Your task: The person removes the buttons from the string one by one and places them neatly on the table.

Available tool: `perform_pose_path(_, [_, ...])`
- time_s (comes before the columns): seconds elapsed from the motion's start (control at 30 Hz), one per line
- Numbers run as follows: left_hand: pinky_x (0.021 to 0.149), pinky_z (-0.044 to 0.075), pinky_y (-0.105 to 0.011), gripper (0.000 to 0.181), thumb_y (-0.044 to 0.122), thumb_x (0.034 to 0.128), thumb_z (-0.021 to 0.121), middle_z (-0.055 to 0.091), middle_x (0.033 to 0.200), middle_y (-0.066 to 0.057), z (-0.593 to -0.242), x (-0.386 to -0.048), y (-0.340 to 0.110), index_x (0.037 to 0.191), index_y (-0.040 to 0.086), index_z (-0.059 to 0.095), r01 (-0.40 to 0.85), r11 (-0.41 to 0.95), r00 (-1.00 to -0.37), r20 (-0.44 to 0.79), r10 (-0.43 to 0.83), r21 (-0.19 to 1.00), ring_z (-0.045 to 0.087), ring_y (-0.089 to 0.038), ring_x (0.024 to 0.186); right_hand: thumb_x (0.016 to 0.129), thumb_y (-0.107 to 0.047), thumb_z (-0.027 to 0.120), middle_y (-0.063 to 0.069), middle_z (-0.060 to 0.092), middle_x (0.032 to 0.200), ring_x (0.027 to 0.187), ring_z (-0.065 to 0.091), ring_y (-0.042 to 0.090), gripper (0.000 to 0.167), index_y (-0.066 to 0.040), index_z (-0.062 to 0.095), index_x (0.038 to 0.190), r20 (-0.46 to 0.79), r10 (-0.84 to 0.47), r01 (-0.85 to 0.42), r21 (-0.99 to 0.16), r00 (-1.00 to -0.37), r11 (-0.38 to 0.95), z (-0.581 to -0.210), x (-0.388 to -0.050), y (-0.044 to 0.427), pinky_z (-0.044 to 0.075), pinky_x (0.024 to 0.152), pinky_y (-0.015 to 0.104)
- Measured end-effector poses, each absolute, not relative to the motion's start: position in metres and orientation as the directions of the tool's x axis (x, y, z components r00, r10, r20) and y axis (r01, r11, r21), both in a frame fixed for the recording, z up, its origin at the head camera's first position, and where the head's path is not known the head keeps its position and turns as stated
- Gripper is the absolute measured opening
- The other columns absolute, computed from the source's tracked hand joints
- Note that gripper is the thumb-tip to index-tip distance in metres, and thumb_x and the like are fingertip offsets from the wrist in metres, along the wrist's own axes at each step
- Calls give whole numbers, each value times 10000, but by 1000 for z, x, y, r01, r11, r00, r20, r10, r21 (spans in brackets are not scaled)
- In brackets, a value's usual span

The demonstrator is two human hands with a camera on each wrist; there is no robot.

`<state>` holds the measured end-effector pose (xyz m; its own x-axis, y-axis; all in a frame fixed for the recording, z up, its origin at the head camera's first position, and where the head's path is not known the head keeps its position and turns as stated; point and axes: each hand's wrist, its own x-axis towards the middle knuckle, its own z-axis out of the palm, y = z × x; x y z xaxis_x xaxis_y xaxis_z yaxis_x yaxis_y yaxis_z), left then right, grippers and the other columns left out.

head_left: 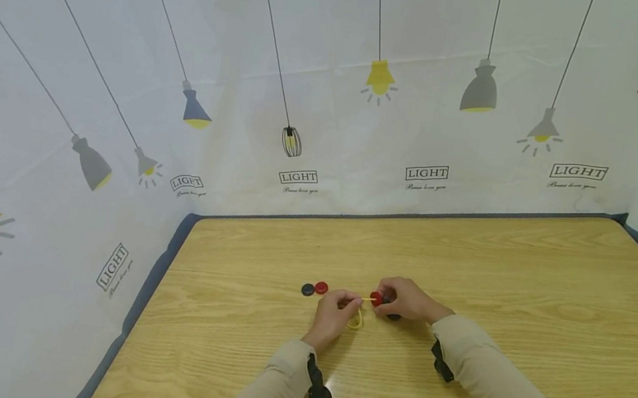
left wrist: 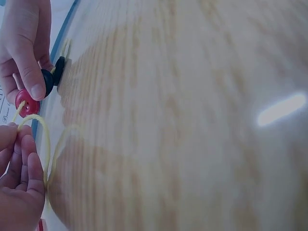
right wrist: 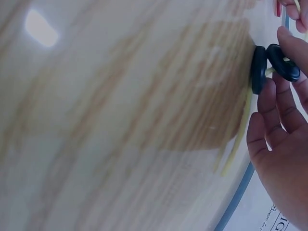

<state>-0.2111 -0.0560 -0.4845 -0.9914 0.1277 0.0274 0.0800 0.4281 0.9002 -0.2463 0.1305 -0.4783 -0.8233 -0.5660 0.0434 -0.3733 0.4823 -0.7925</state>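
My left hand [head_left: 331,317] pinches a yellow cord [left wrist: 47,149] between thumb and fingertips, and a loop of it hangs below. The cord runs to a red button [left wrist: 28,103] with small holes. Thumb and fingers of my right hand [head_left: 407,299] hold that red button by its edge. Two black buttons [right wrist: 259,70] sit on the cord beside the right fingers, the outer one close to the tabletop. From there a tail of cord [right wrist: 236,139] trails off along the table. Part of the red button is hidden behind the right thumb in the left wrist view.
A loose black button [head_left: 308,289] and a loose red button [head_left: 321,287] lie side by side, left of the hands. The wooden table [head_left: 252,357] meets a pale wall covering [head_left: 330,107] printed with lamps at its back and left edges.
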Motion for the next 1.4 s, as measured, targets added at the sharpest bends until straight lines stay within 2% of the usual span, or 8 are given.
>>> perform_pose_path(0.2, [601,431,-189,135,146,859,583,610,768,17,-486,-213,-56,861,41,668,79,436,-992,27,125,896,513,-35,671,765,-95,687,-15,584,703,620,481,99,115,-41,586,774,52,-575,-369,-813,-816,451,-478,-247,130,409,582,245])
perform_pose_path(0.4, [596,430,-188,129,142,852,590,611,752,22,-487,-215,-57,855,43,672,84,443,-992,33,122,892,513,-33,662,749,-74,697,-11,571,745,646,498,116,80,-73,622,778,55,-569,-387,-786,-821,482,-478,-248,131,419,581,257])
perform_pose_path(0.7, [606,435,-203,126,125,846,596,625,780,-28,-487,-215,-56,857,23,669,101,432,-990,47,135,896,534,-78,688,770,-17,658,-2,573,812,719,517,113,75,-78,631,805,89,-598,-436,-769,-797,467,-478,-248,132,434,652,267])
perform_pose_path(1.03, [601,432,-204,126,126,848,594,619,769,-28,-488,-216,-56,856,24,667,94,428,-990,38,137,899,526,-77,680,743,78,624,53,609,792,663,477,106,125,-27,637,809,63,-629,-424,-791,-775,442,-473,-247,132,416,606,237])
perform_pose_path(1.4, [608,440,-201,128,128,848,594,621,767,-16,-488,-215,-56,855,23,665,84,435,-991,29,131,897,533,-64,678,791,21,609,13,604,751,631,487,92,63,-35,638,787,75,-610,-412,-801,-789,434,-478,-248,131,426,566,214])
